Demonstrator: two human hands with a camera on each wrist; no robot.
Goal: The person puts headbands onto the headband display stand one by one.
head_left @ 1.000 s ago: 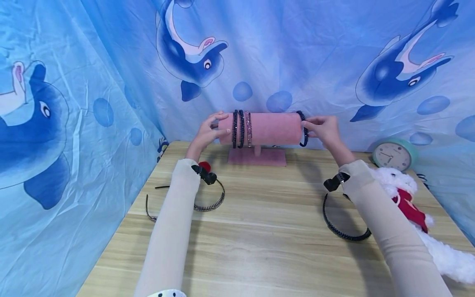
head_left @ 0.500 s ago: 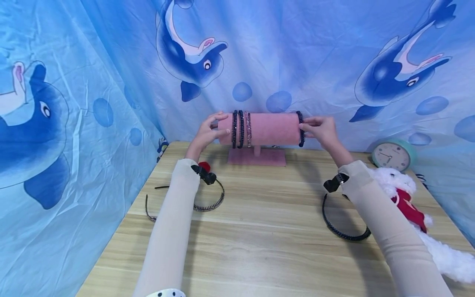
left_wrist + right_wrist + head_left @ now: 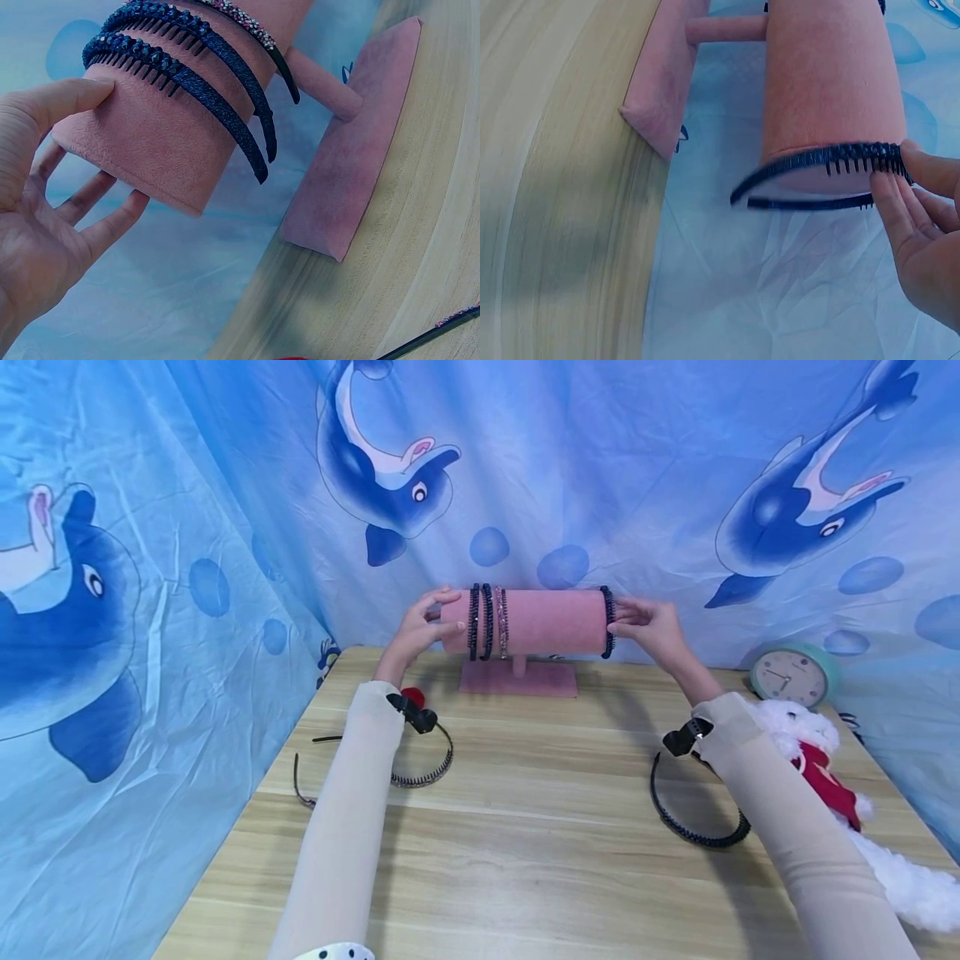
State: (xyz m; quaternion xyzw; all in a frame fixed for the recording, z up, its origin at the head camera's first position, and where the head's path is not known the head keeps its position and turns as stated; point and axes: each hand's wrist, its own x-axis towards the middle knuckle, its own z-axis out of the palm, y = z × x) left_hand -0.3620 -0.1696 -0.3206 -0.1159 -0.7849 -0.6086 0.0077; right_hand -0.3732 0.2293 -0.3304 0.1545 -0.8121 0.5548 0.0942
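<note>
Pink stand (image 3: pixel 555 620), 1 pc., on tabletop (image 3: pixel 510 868); 3 hairbands (image 3: pixel 488 625) twd. its L end. L grip (image 3: pixel 411 633): pinching stand's L end. R grip (image 3: pixel 654 628): pinching dk. hairband (image 3: pixel 802 161) at R end.

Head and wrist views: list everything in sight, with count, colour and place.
Table: 1, light wood tone, below everything.
Backdrop cloth: blue with dolphins, behind and left; panel count unclear.
Display stand: 1, pink, back of table.
Dark headbands: 2, blue-black, near the stand's left end.
Glittery headband: 1, pinkish, right of those.
Held headband: 1, dark, stand's right end.
Left-side headbands: at least 2, dark, on table, partly hidden.
Right-side headband: 1, dark, on table.
Clock: 1, mint green, back right.
Plush toy: 1, white and red, right side.
Wrist devices: 2, black, one per wrist.
Sleeves: 2, off-white, forearms.
Left grip: 1, bare, stand's left end.
Right grip: 1, bare, on held headband.
</note>
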